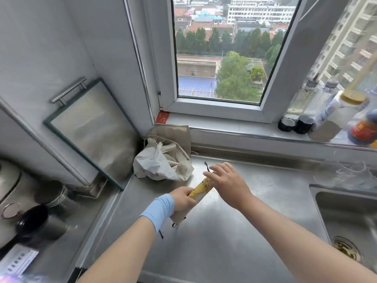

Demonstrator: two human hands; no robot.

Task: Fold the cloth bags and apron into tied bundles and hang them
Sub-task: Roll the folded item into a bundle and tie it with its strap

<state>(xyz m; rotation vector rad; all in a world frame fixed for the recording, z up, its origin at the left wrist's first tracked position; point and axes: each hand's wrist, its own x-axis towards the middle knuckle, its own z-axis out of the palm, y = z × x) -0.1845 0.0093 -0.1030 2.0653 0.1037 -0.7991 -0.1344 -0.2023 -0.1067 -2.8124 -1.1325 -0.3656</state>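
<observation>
Wristband: blue wristband (pixel 158 210) on the left wrist, nearest the camera.
Left hand: left hand (pixel 183 199) curled tight round the near end of the rolled cloth bundle (pixel 201 190), holding it.
Task thing: bundle is a narrow roll, pale cloth with a yellow cartoon print, lying slantwise on the steel counter (pixel 224 237) between the two hands.
Near string: black string (pixel 173 224) hangs out of the roll's near end, under the left wrist.
Right hand: right hand (pixel 228 180) flat over the far end of the roll, fingers straight and spread, grasping nothing.
Far string: thin black cord (pixel 206 166) sticks up just past the right hand's fingertips.
Sink: steel sink (pixel 346 207) sunk into the counter on the right; drain strainer (pixel 344 247) in its bottom, something yellowish in it, too blurred to tell.
Left side: dark cup (pixel 33 221) and a glass jar (pixel 55 193) on a lower surface; contents cannot be told.
Cloth bags: crumpled pile of cream cloth bags (pixel 163 162) in the counter's back corner, well apart from the roll, not folded.
Glass panel: framed glass panel (pixel 91 129) with a metal handle leans tilted against the left wall, beside the bags.
Sill, left: small red card (pixel 163 117) on the window sill (pixel 224 124).
Sill, right: two small dark jars (pixel 293 123); blue-label bottle (pixel 329 119) tilted, pale tan contents in its lower part; red-label bottle (pixel 364 130) holding dark liquid; clear bottle (pixel 306 94) behind, contents unclear.
Window: open window (pixel 224 48), trees and buildings outside.
</observation>
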